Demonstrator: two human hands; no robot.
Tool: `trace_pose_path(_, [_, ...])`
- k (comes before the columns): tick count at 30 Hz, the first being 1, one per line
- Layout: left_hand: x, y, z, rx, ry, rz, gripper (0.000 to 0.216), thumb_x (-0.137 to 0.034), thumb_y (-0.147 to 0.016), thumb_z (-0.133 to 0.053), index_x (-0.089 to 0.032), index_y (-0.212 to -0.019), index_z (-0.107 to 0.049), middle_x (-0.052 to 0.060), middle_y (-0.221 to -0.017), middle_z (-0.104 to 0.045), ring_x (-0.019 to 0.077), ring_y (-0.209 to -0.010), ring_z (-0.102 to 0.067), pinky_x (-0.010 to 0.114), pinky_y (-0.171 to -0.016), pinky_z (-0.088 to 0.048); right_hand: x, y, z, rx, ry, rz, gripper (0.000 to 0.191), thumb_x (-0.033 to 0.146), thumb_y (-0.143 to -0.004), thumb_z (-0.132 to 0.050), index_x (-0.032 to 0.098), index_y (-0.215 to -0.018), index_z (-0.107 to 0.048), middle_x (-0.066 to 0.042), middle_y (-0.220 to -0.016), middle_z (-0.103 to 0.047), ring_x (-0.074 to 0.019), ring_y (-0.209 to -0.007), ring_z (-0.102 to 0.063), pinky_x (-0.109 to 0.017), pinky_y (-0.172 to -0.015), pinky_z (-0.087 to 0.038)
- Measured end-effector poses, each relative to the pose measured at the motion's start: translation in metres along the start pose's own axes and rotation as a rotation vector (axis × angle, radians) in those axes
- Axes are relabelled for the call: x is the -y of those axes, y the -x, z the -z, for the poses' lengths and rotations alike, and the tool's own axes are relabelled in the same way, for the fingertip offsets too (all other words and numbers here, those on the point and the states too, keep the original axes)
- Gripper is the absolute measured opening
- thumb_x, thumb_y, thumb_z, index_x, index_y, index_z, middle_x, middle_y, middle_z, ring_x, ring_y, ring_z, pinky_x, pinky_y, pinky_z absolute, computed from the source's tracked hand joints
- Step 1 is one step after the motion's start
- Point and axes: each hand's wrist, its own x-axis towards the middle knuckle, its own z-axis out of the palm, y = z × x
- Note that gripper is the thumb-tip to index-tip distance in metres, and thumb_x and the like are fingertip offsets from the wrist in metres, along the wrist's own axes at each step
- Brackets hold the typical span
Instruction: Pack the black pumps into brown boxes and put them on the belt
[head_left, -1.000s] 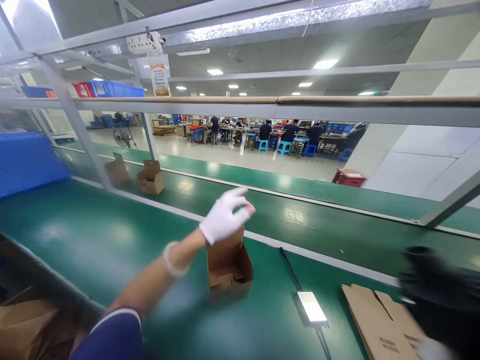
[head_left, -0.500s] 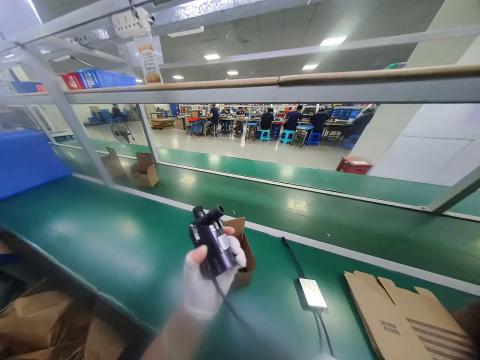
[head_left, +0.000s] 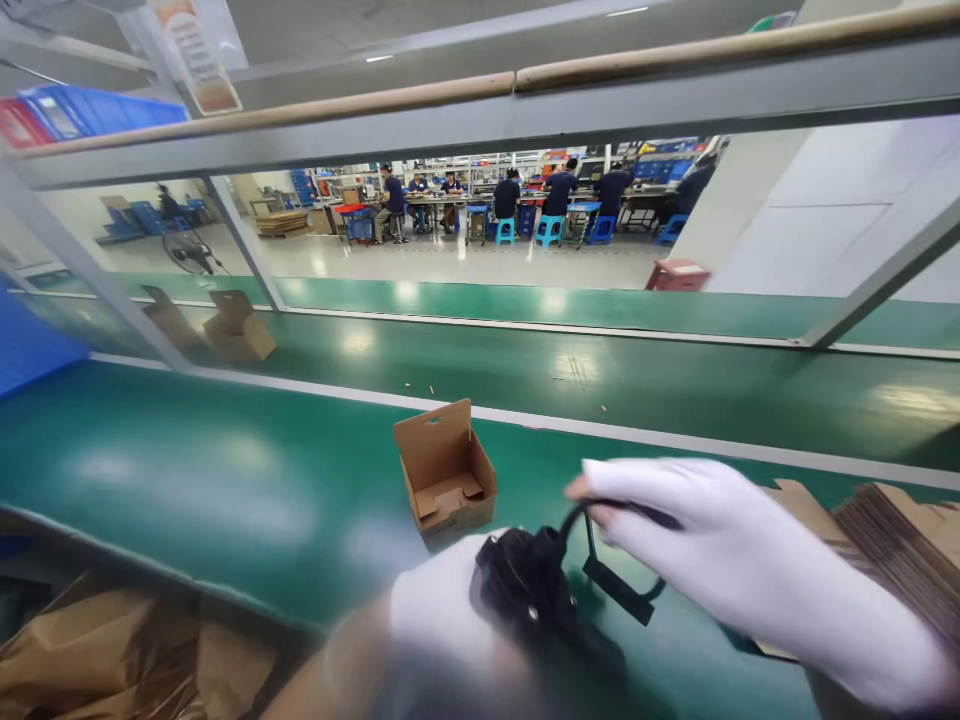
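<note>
My left hand [head_left: 439,605], in a white glove, is closed around a black device [head_left: 529,590] low in the middle of the view. My right hand [head_left: 720,555], also gloved, reaches in from the right and pinches the device's black cable [head_left: 600,535] between thumb and fingers. Just beyond both hands a small open cardboard box [head_left: 446,470] stands upright on the green conveyor belt [head_left: 187,470], its flap raised.
A stack of flat cardboard blanks [head_left: 892,525] lies at the right. Brown paper bags [head_left: 90,660] fill the lower left. Two more open boxes [head_left: 236,325] sit on the far belt. A metal frame rail [head_left: 480,125] crosses overhead. Seated people work at distant tables.
The view tilted down. My left hand lowered the black device toward me, and my right hand came in from the right and took hold of its cable.
</note>
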Motion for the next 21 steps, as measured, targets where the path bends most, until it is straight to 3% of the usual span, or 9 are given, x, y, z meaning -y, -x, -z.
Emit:
trace_pose_path(3, [0.008,0.006,0.002,0.026,-0.003,0.006,0.071,-0.054,-0.039,-0.084,-0.010,-0.090,-0.062,0.007,-0.078,-0.062,0.0199,-0.069,-0.057,0.030,-0.063,-0.048,0.000,-0.043,-0.025,0.218,-0.296,-0.069,0.019,0.024,-0.080,-0.052,0.024,-0.085,-0.070,0.003,-0.077,-0.066,-0.0144,-0.072,-0.058,-0.024,-0.069,-0.046])
trace_pose_path(6, [0.017,0.013,0.007,-0.076,-0.001,-0.024,0.071,-0.064,-0.056,-0.071,-0.013,-0.103,-0.057,0.009,-0.084,-0.062,0.0215,-0.074,-0.059,0.032,-0.066,-0.050,-0.010,-0.055,-0.052,0.321,-0.549,-0.109,0.026,0.034,-0.084,-0.047,0.020,-0.088,-0.069,0.001,-0.071,-0.062,-0.0143,-0.065,-0.055,-0.025,-0.064,-0.046])
trace_pose_path(8, [0.019,0.013,0.008,-0.202,-0.020,-0.087,0.066,-0.062,-0.065,-0.066,-0.013,-0.108,-0.054,0.010,-0.087,-0.063,0.0235,-0.079,-0.060,0.036,-0.073,-0.050,-0.010,-0.051,-0.061,0.307,-0.654,-0.004,0.032,0.038,-0.087,-0.041,0.017,-0.091,-0.064,-0.002,-0.081,-0.063,-0.0155,-0.072,-0.055,-0.027,-0.069,-0.046])
trace_pose_path(10, [0.017,0.010,0.007,-0.373,-0.062,-0.196,0.060,-0.049,-0.066,-0.072,-0.014,-0.110,-0.053,0.011,-0.095,-0.063,0.0266,-0.089,-0.060,0.041,-0.086,-0.048,-0.004,-0.045,-0.060,0.318,-0.681,0.072,0.027,0.035,-0.085,-0.044,0.017,-0.097,-0.061,-0.004,-0.093,-0.063,-0.0180,-0.083,-0.057,-0.029,-0.075,-0.047])
trace_pose_path(12, [0.014,0.006,0.005,-0.487,-0.079,-0.292,0.058,-0.035,-0.065,-0.074,-0.015,-0.114,-0.051,0.012,-0.108,-0.060,0.0293,-0.103,-0.056,0.045,-0.098,-0.041,0.006,-0.041,-0.054,0.363,-0.646,0.021,0.030,0.026,-0.076,-0.053,0.019,-0.105,-0.059,-0.003,-0.097,-0.064,-0.0195,-0.086,-0.058,-0.029,-0.077,-0.047])
trace_pose_path(14, [0.014,0.005,0.006,-0.486,-0.049,-0.312,0.061,-0.030,-0.065,-0.074,-0.017,-0.119,-0.047,0.013,-0.117,-0.056,0.0305,-0.111,-0.053,0.046,-0.101,-0.039,0.013,-0.041,-0.049,0.379,-0.595,-0.081,0.044,0.020,-0.069,-0.056,0.021,-0.113,-0.058,-0.002,-0.097,-0.065,-0.0198,-0.086,-0.059,-0.029,-0.076,-0.048])
trace_pose_path(16, [0.019,0.009,0.013,-0.536,-0.078,-0.322,0.066,-0.035,-0.064,-0.076,-0.019,-0.120,-0.045,0.013,-0.117,-0.055,0.0308,-0.110,-0.054,0.045,-0.097,-0.043,0.017,-0.044,-0.046,0.337,-0.545,-0.135,0.051,0.022,-0.069,-0.057,0.023,-0.120,-0.056,-0.001,-0.099,-0.066,-0.0201,-0.086,-0.060,-0.029,-0.076,-0.048])
trace_pose_path(19, [0.037,0.020,0.037,-0.931,-0.406,-0.462,0.081,-0.056,-0.060,-0.073,-0.019,-0.125,-0.042,0.014,-0.118,-0.051,0.0319,-0.109,-0.052,0.047,-0.096,-0.042,0.019,-0.056,-0.044,0.221,-0.402,-0.157,0.054,0.028,-0.072,-0.056,0.027,-0.127,-0.053,0.002,-0.100,-0.066,-0.0184,-0.080,-0.061,-0.027,-0.071,-0.048])
trace_pose_path(21, [0.053,0.026,0.056,-1.172,-0.704,-0.481,0.091,-0.061,-0.062,-0.069,-0.019,-0.134,-0.033,0.017,-0.129,-0.043,0.0344,-0.119,-0.044,0.052,-0.102,-0.036,0.020,-0.069,-0.043,0.158,-0.273,-0.133,0.052,0.029,-0.076,-0.054,0.030,-0.127,-0.052,0.003,-0.094,-0.067,-0.0160,-0.070,-0.060,-0.026,-0.064,-0.047])
